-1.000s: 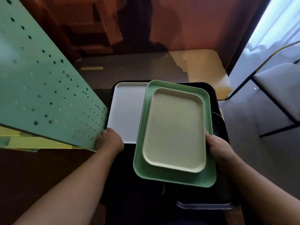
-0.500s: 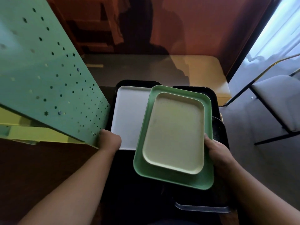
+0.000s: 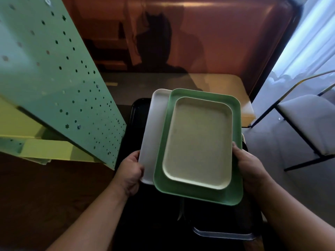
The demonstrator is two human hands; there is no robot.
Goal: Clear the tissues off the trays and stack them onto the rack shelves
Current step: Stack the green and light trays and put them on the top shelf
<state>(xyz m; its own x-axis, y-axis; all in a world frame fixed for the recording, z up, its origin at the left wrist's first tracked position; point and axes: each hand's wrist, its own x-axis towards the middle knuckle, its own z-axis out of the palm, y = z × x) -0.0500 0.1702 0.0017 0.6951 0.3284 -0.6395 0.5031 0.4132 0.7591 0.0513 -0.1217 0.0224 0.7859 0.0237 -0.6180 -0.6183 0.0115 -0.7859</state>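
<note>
- Gripping the near-left edge of the white tray (image 3: 154,131) with the left hand (image 3: 130,171), off the rack panel (image 3: 59,77) where it rested a second ago.
- Clamping the right hand (image 3: 249,167) on the right rim of the green tray (image 3: 233,192), cream tray (image 3: 197,142) nested inside.
- Lifting three trays as one stack above the black trays (image 3: 138,113) on the bench; likely heading next for the rack shelves (image 3: 45,149) at left.
- Counting: one white, one green, one cream; black ones beneath uncertain; no tissues showing on any.
</note>
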